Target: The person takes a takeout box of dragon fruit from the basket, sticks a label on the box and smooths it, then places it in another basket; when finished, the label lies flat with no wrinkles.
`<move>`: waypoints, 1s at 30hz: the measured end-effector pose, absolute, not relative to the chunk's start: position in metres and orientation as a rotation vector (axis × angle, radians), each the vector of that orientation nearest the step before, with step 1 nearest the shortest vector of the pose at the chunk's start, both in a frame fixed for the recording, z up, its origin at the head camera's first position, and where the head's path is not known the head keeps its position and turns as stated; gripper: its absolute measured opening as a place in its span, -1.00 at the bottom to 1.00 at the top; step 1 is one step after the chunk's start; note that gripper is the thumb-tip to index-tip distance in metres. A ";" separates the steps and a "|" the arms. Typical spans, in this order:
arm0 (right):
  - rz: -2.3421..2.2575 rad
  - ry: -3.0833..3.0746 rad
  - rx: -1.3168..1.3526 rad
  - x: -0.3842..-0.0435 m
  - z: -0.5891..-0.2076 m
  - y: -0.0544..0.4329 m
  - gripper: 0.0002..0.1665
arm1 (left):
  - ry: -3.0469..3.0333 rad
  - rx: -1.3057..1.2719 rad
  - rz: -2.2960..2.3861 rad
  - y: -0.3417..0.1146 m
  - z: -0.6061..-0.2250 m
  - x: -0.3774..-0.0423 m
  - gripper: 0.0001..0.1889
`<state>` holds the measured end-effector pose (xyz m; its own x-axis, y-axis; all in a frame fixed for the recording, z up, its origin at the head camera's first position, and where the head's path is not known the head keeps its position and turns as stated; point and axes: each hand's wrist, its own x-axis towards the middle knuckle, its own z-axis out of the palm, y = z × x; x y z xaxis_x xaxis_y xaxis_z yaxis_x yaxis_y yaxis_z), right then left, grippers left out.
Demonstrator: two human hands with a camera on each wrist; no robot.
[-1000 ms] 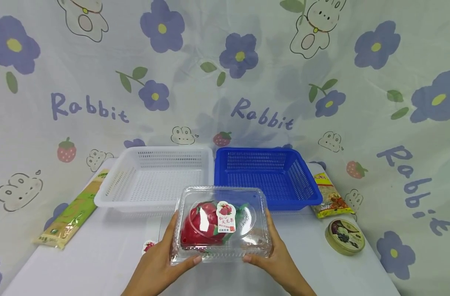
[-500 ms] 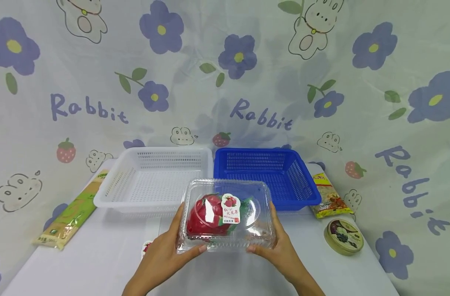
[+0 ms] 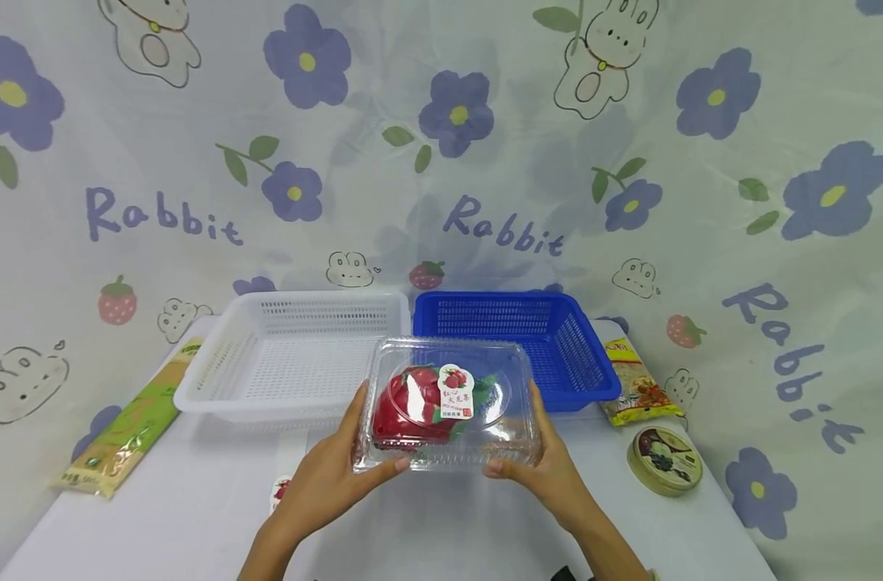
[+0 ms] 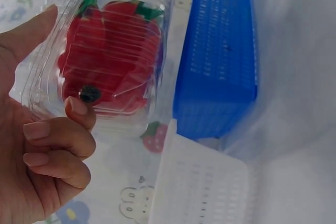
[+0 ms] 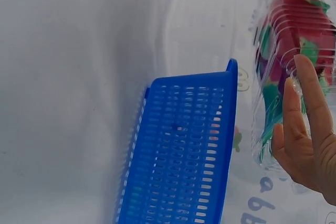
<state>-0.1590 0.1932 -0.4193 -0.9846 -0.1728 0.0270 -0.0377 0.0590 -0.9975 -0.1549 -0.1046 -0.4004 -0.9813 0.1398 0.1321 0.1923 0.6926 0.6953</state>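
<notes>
A clear plastic clamshell box (image 3: 500, 440) is held level between both hands, above the table in the head view. Inside lies a red dragon fruit (image 3: 408, 415) with green parts; a white fruit-picture label (image 3: 456, 394) sits on the lid. My left hand (image 3: 332, 476) grips the left end, its thumb along the near edge. At the right end, my right hand (image 3: 550, 476) grips likewise. Fingers of the left hand (image 4: 58, 150) curl at the box's underside in the left wrist view. The right wrist view shows the right hand's fingers (image 5: 310, 103) against the ribbed bottom.
A white basket (image 3: 209, 395) and a blue basket (image 3: 587, 394) stand side by side behind the box. On the left lies a long green-and-tan packet (image 3: 132, 420). A yellow food packet (image 3: 638, 387) and a round tin (image 3: 665, 460) are at right. Another label (image 3: 280, 490) lies near my left wrist.
Both hands have carried the box away from me toward the baskets and slightly right, so it overlaps them more. The head view has turned slightly to the right.
</notes>
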 end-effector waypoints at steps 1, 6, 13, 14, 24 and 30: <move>-2.080 2.205 -0.218 -0.160 -0.419 0.194 0.42 | -2.825 -0.283 -1.174 -0.104 -0.400 -0.156 0.14; -2.137 2.094 -0.218 -0.164 -0.418 0.198 0.42 | -2.829 -0.287 -1.201 -0.101 -0.399 -0.162 0.15; -2.154 2.037 -0.229 -0.168 -0.419 0.203 0.38 | -2.835 -0.287 -1.215 -0.097 -0.399 -0.168 0.16; -2.156 2.033 -0.234 -0.169 -0.419 0.204 0.38 | -2.838 -0.285 -1.215 -0.096 -0.400 -0.169 0.17; -2.186 2.005 -0.305 -0.178 -0.423 0.210 0.38 | -2.841 -0.315 -1.246 -0.093 -0.400 -0.177 0.13; -2.178 2.025 -0.282 -0.185 -0.423 0.213 0.36 | -2.824 -0.360 -1.275 -0.092 -0.402 -0.186 0.12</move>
